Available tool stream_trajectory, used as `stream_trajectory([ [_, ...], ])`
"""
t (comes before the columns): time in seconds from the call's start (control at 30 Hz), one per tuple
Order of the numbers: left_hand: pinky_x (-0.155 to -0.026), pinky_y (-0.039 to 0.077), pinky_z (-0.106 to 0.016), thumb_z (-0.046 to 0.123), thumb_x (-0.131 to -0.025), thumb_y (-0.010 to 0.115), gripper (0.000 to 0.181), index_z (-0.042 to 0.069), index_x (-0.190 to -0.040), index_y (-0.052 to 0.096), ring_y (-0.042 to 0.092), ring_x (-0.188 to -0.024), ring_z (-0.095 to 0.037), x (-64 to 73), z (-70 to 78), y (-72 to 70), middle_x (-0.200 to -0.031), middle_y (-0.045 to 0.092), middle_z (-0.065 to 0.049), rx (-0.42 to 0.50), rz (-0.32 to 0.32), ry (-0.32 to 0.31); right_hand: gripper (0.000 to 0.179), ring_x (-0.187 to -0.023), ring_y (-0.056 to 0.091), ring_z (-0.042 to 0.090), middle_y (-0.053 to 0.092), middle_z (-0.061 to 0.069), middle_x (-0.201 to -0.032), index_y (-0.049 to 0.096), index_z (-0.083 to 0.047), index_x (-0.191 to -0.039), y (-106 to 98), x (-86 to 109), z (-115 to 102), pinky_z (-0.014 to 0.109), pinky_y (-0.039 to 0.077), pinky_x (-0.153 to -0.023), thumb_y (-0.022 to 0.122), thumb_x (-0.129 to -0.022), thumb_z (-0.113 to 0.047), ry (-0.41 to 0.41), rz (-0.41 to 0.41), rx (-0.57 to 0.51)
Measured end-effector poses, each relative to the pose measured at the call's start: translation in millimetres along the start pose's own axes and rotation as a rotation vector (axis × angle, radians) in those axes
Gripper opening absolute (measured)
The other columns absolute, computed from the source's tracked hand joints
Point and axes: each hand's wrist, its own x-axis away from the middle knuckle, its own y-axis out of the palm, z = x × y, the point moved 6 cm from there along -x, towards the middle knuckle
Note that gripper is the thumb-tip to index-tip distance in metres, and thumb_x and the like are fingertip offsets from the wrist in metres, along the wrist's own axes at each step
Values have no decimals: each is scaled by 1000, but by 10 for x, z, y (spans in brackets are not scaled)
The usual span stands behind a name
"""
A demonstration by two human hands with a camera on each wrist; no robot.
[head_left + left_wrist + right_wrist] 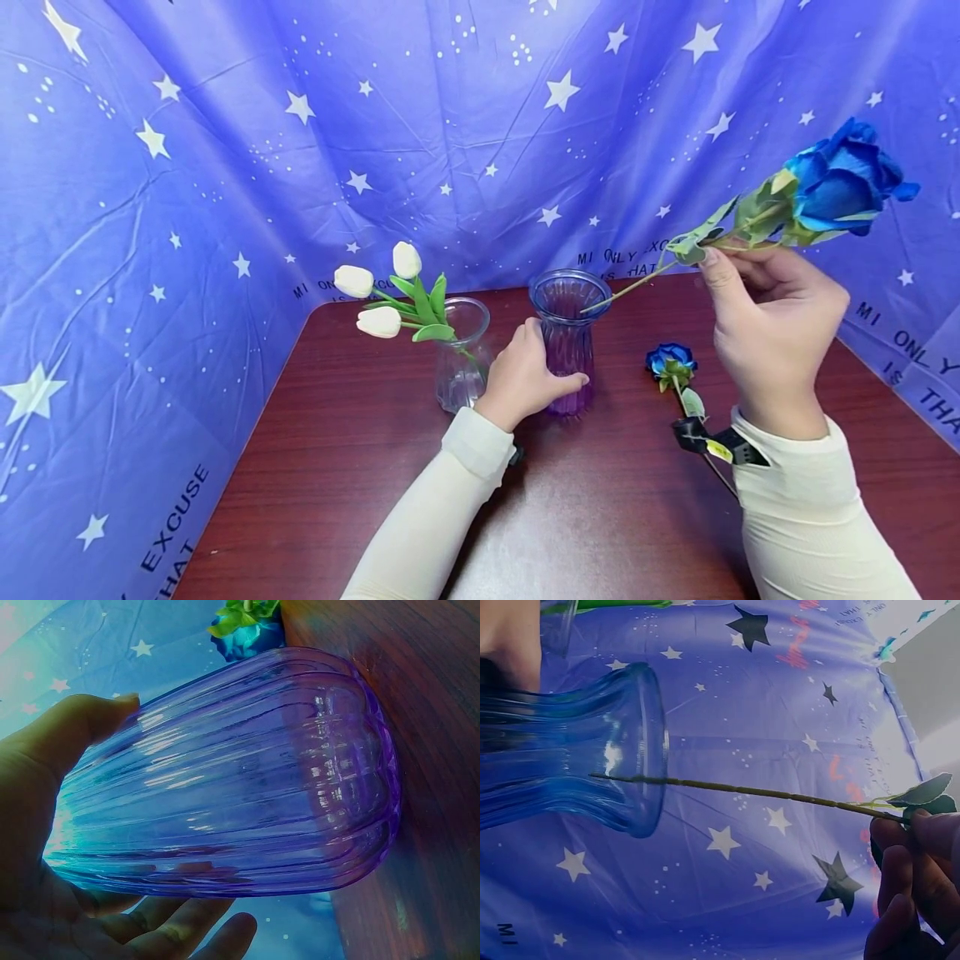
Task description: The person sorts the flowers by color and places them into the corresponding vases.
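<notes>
My right hand (783,329) pinches the stem of a blue artificial rose (843,183) between thumb and fingers, its bloom tilted up to the right. The bare lower stem (757,792) slants down, its tip just inside the mouth of a ribbed blue-purple glass vase (568,350). Around that vase my left hand (523,373) holds on, thumb on one side and fingers on the other, as the left wrist view shows. Lying on the table near my right wrist is a second blue rose (672,363), part of its stem hidden by the wrist strap and sleeve.
Left of the purple vase stands a clear glass vase (462,321), close to my left hand, with white tulips (378,322) leaning out to the left. Both vases are on a dark red wooden table (360,433). A blue star-patterned curtain (450,125) hangs along the table's back and sides.
</notes>
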Motion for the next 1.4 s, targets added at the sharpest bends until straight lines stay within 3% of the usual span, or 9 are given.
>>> stream_trajectory([
  [0.3,-86,60,-44,64,-73,84,95,8,-139,46,70,-104,-27,-2,-12,8,-122,61,-6,-28,6,-10,15,-70,69,2,78,-10,-85,77,12,-98,57,26,197,15,53,-66,77,-88,0,-5,-113,172],
  [0.53,-85,60,-44,65,-73,83,96,8,-140,46,70,-103,-27,-7,-2,1,-123,61,-6,-39,8,-1,17,-71,68,3,76,-13,-84,77,9,-100,107,72,279,15,52,-66,78,-88,-2,43,-164,214],
  [1.03,-86,60,-43,64,-74,83,96,7,-140,45,70,-104,-28,1,3,-9,-123,61,-7,-41,5,1,15,-60,57,4,70,-16,-75,81,-3,-98,223,172,406,16,42,-54,82,-89,-15,53,-291,361],
  [1.4,-84,60,-43,64,-73,83,93,7,-137,47,70,-101,-28,1,5,-15,-119,61,-6,-40,8,2,11,-61,56,1,67,-18,-74,82,-6,-97,272,211,461,14,42,-55,82,-89,-14,57,-339,410],
])
